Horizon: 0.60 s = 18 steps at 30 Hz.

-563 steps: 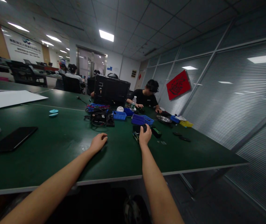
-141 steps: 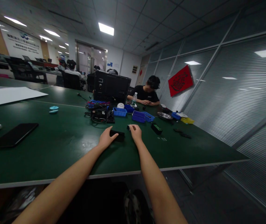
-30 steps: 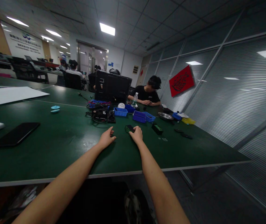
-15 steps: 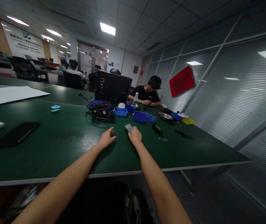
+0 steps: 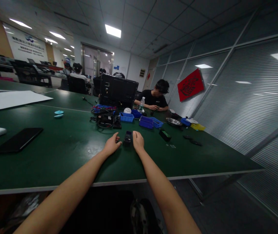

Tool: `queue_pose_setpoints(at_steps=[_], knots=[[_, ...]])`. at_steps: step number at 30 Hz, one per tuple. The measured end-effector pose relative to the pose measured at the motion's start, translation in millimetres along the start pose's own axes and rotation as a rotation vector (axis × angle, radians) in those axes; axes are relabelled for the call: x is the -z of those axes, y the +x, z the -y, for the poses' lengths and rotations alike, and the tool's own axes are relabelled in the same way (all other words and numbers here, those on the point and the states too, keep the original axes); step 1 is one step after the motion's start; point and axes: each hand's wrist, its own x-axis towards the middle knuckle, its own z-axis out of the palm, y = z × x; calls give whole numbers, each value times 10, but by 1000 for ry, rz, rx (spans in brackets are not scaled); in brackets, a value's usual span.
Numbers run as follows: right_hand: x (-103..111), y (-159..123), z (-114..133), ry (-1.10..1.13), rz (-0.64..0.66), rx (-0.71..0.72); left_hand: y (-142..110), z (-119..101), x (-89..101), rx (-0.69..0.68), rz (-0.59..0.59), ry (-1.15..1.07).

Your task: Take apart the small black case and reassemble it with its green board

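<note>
Left hand (image 5: 111, 145) is open and loosely curled, right hand (image 5: 138, 142) open too, fingers straight, both well past the pale front edge (image 5: 119, 183) of the green tabletop (image 5: 44, 162). One small black boxy gadget (image 5: 127, 138) sits between them, right by the right hand (can't tell if touching), slim gap on its left. Farther back: four clustered blue plastic bins (image 5: 127, 119), then one big black monitor (image 5: 118, 91).

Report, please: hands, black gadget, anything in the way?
Left hand loosely open; right hand beside black device, contact unclear. Device on table between hands. Blue bins beyond.
</note>
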Motion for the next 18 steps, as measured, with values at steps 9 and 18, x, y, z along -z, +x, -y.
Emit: queue_pose_setpoints(at_steps=[9, 18], knots=[[-167, 19, -113, 703, 466, -113, -9, -46, 33, -50, -55, 100], [-137, 50, -122, 710, 426, -122, -29, -41, 44, -34, -104, 232]])
